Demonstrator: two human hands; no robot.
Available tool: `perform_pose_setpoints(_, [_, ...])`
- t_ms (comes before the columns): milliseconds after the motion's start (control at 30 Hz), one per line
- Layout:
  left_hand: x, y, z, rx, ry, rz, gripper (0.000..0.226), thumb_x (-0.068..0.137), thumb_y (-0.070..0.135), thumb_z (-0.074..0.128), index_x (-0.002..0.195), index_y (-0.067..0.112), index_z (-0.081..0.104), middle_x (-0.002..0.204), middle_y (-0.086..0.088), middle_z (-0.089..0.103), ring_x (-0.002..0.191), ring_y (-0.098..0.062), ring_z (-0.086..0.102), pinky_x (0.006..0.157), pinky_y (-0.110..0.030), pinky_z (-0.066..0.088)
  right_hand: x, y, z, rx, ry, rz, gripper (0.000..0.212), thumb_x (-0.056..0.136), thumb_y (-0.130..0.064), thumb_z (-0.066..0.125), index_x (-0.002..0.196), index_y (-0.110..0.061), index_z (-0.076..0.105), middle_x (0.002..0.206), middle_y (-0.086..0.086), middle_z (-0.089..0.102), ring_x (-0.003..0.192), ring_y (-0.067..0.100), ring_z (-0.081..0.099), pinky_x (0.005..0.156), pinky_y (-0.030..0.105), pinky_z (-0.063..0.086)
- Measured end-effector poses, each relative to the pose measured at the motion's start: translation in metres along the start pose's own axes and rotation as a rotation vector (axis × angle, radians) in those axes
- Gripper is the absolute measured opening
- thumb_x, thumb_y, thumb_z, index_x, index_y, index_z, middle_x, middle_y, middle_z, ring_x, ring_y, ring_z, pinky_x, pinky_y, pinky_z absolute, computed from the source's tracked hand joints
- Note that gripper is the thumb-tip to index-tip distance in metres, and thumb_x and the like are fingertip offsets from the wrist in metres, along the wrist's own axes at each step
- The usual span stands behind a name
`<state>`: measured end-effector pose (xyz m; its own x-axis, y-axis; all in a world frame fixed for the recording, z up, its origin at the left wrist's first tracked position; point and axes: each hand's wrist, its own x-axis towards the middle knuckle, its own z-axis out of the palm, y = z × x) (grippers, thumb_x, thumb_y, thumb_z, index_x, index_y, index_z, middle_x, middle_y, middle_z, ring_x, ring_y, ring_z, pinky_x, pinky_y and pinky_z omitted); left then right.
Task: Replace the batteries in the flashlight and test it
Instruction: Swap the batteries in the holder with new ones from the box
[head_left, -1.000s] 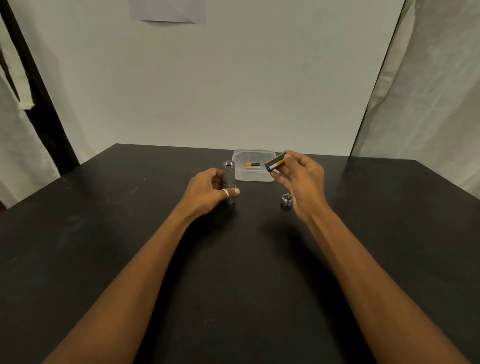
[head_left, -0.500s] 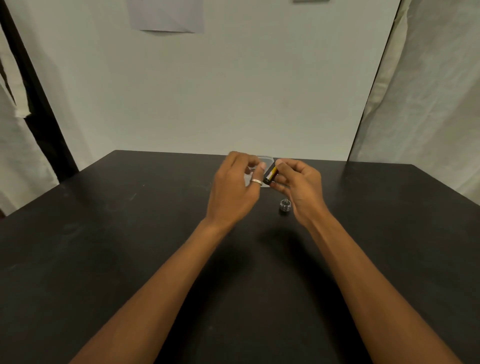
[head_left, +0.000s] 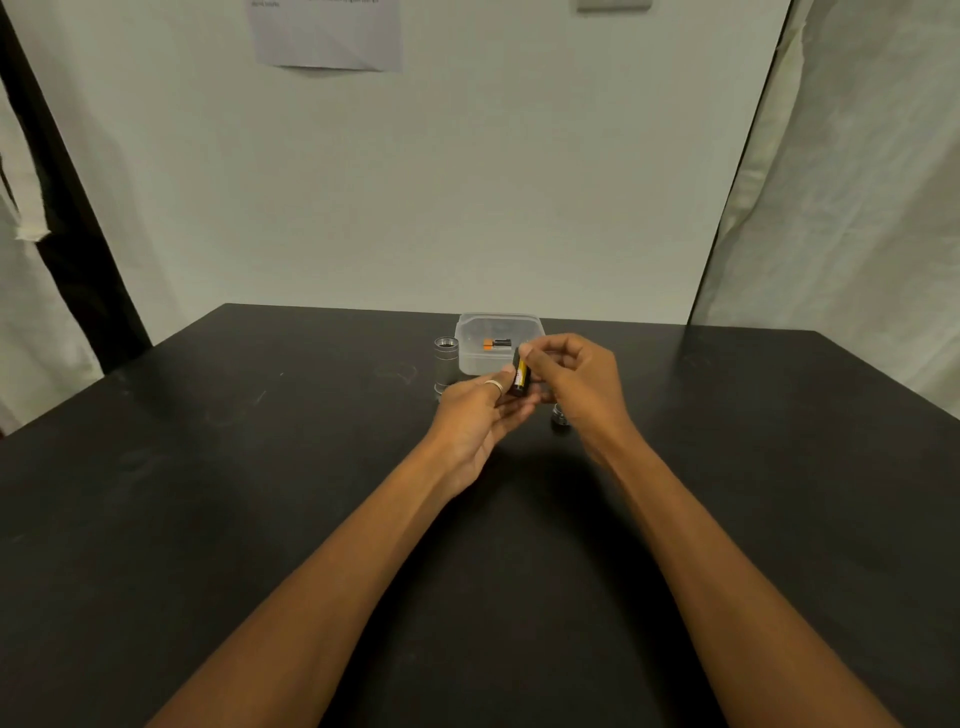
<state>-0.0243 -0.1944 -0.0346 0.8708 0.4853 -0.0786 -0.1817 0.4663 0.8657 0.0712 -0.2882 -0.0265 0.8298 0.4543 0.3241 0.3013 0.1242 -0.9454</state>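
Observation:
A silver flashlight body (head_left: 445, 364) stands upright on the black table (head_left: 208, 467), its top end open, with neither hand on it. Its end cap (head_left: 559, 417) lies on the table under my right hand. A black and yellow battery (head_left: 520, 375) is held nearly upright between both hands. My right hand (head_left: 576, 384) pinches its top. My left hand (head_left: 480, 415), a ring on one finger, touches its lower part from the left with thumb and fingers. A clear plastic box (head_left: 470, 358) just behind holds another battery (head_left: 496, 343), orange and black.
A white wall rises behind the table's far edge, with a sheet of paper (head_left: 324, 34) taped high up. White curtains hang at left and right. A dark post (head_left: 67, 208) slants at the left.
My left hand let go of the flashlight body, swung right and came to the battery in my right hand. The battery turned from slanted to nearly upright and came a little nearer to me.

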Motion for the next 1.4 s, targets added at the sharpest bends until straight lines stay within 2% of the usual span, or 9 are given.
perform_pose_setpoints(133, [0.003, 0.000, -0.003, -0.059, 0.067, 0.021, 0.019, 0.102, 0.010, 0.056, 0.109, 0.000, 0.071, 0.088, -0.012, 0.076, 0.079, -0.016, 0.074, 0.078, -0.025, 0.062, -0.005, 0.005, 0.005, -0.224, 0.019, -0.119, 0.015, 0.089, -0.021, 0.077, 0.102, -0.019, 0.068, 0.098, -0.008, 0.074, 0.080, 0.009, 0.074, 0.068, 0.027, 0.062])
perform_pose_setpoints(233, [0.003, 0.001, -0.006, -0.036, 0.121, 0.030, 0.020, 0.102, 0.012, 0.058, 0.110, 0.001, 0.071, 0.085, -0.008, 0.077, 0.077, -0.015, 0.073, 0.076, -0.026, 0.062, -0.009, 0.005, 0.005, -0.359, -0.070, -0.209, 0.023, 0.087, -0.018, 0.078, 0.104, -0.025, 0.065, 0.102, -0.019, 0.068, 0.088, 0.001, 0.069, 0.072, 0.012, 0.055])
perform_pose_setpoints(367, [0.006, 0.000, -0.010, -0.003, 0.148, 0.029, 0.022, 0.101, 0.015, 0.058, 0.113, 0.002, 0.072, 0.098, -0.014, 0.076, 0.086, -0.019, 0.070, 0.078, -0.029, 0.061, -0.008, 0.007, 0.002, -0.440, -0.155, -0.256, 0.040, 0.082, -0.018, 0.081, 0.113, -0.029, 0.059, 0.115, -0.014, 0.066, 0.095, -0.004, 0.066, 0.074, 0.006, 0.048])
perform_pose_setpoints(467, [0.006, -0.001, -0.010, 0.003, 0.143, 0.024, 0.021, 0.102, 0.015, 0.057, 0.109, 0.003, 0.073, 0.096, -0.016, 0.075, 0.090, -0.022, 0.067, 0.076, -0.030, 0.060, -0.007, 0.010, 0.000, -0.490, -0.176, -0.285, 0.046, 0.077, -0.024, 0.085, 0.113, -0.034, 0.057, 0.117, -0.015, 0.065, 0.098, 0.000, 0.065, 0.079, 0.016, 0.052])
perform_pose_setpoints(800, [0.005, -0.002, -0.010, 0.049, 0.098, 0.065, 0.021, 0.104, 0.013, 0.054, 0.101, 0.003, 0.073, 0.087, -0.011, 0.072, 0.073, -0.012, 0.069, 0.073, -0.026, 0.059, -0.004, 0.012, 0.001, -0.487, -0.163, -0.304, 0.047, 0.076, -0.021, 0.087, 0.111, -0.029, 0.058, 0.114, -0.013, 0.065, 0.097, 0.003, 0.067, 0.079, 0.017, 0.054])
perform_pose_setpoints(967, [0.004, -0.003, -0.007, 0.079, 0.101, 0.089, 0.024, 0.104, 0.013, 0.054, 0.096, 0.005, 0.075, 0.083, -0.008, 0.073, 0.074, -0.012, 0.069, 0.075, -0.027, 0.059, -0.003, 0.011, 0.001, -0.505, -0.133, -0.320, 0.050, 0.071, -0.020, 0.091, 0.105, -0.027, 0.056, 0.113, -0.006, 0.064, 0.095, 0.001, 0.065, 0.077, 0.018, 0.054])
perform_pose_setpoints(1133, [0.008, -0.005, -0.009, 0.082, 0.146, 0.096, 0.023, 0.103, 0.016, 0.056, 0.095, 0.006, 0.075, 0.091, -0.013, 0.072, 0.079, -0.016, 0.070, 0.074, -0.027, 0.059, -0.003, 0.013, 0.006, -0.543, -0.112, -0.372, 0.051, 0.072, -0.019, 0.089, 0.109, -0.026, 0.055, 0.113, -0.011, 0.055, 0.097, 0.001, 0.059, 0.075, 0.020, 0.055])
perform_pose_setpoints(1233, [0.009, -0.006, -0.009, 0.076, 0.149, 0.101, 0.023, 0.103, 0.016, 0.056, 0.095, 0.005, 0.075, 0.090, -0.013, 0.073, 0.078, -0.015, 0.070, 0.072, -0.026, 0.058, -0.004, 0.010, 0.007, -0.500, -0.122, -0.355, 0.049, 0.072, -0.013, 0.089, 0.108, -0.024, 0.057, 0.104, -0.012, 0.060, 0.092, -0.003, 0.060, 0.076, 0.008, 0.049])
perform_pose_setpoints(1400, [0.009, -0.005, -0.008, 0.027, 0.123, 0.110, 0.022, 0.103, 0.010, 0.055, 0.096, 0.003, 0.075, 0.083, -0.008, 0.076, 0.075, -0.012, 0.072, 0.080, -0.029, 0.060, -0.006, 0.005, 0.004, -0.342, -0.129, -0.280, 0.044, 0.074, -0.010, 0.088, 0.106, -0.026, 0.062, 0.096, -0.012, 0.069, 0.089, -0.004, 0.066, 0.080, 0.011, 0.053])
